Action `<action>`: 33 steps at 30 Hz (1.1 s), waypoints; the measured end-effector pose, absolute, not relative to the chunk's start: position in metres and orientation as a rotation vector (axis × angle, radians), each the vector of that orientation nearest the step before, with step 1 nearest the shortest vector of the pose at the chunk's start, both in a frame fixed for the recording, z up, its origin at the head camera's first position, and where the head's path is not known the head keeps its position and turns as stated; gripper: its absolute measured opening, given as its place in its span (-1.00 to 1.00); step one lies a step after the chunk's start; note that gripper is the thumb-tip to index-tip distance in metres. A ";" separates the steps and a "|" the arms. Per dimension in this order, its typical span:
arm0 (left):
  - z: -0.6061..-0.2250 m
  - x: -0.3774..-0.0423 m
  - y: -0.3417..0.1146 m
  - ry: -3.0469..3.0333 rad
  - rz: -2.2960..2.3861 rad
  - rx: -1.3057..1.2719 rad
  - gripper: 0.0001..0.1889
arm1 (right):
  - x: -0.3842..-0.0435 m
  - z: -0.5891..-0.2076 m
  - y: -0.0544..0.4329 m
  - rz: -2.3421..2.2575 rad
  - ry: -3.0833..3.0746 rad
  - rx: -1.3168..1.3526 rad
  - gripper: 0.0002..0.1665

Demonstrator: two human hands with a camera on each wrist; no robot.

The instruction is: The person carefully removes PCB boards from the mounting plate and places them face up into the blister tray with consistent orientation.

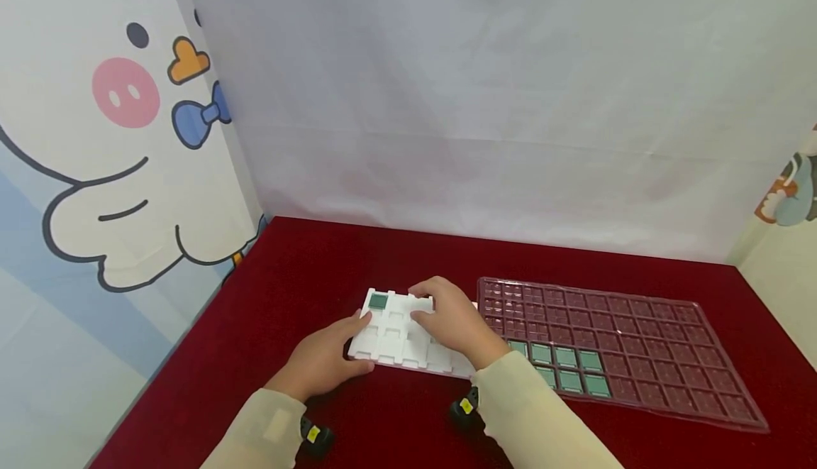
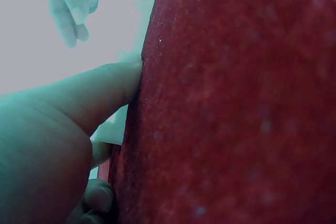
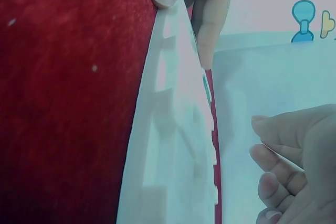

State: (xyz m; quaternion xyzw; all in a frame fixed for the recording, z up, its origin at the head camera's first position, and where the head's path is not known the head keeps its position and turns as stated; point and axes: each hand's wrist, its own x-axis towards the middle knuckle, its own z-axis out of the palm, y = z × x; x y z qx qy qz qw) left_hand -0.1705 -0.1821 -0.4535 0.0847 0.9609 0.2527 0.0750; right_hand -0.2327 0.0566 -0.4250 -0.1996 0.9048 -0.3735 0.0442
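My left hand (image 1: 324, 357) grips the left end of a white tray (image 1: 383, 362) with square pockets, thumb at the near edge and fingers along the left side. One green square piece (image 1: 378, 301) sits in the tray's far left pocket. Over the tray's right part is my right hand (image 1: 454, 321), its thumb and index finger apart with a gap between them. In the right wrist view the right hand's fingers (image 3: 278, 166) are loosely bent above the tray, and no object shows between them. The right hand covers part of the tray's pockets.
A clear plastic tray (image 1: 645, 362) with many square compartments lies to the right. Several green square pieces (image 1: 565, 357) fill compartments at its near left. The table has a dark red cloth (image 1: 306, 256), with white fabric (image 1: 510, 100) hanging behind and a cartoon-printed sheet (image 1: 64, 242) at left.
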 end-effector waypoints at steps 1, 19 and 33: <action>-0.454 -0.171 -0.182 2.884 0.757 0.261 -0.13 | -0.234 -0.425 0.054 -1.136 2.764 -0.617 -0.56; -0.459 -0.175 -0.183 2.913 0.745 0.294 -0.13 | -0.254 -0.425 0.023 -1.076 2.751 -0.791 -0.56; -0.457 -0.172 -0.186 2.901 0.767 0.291 -0.14 | -0.261 -0.435 0.009 -1.032 2.733 -0.724 -0.58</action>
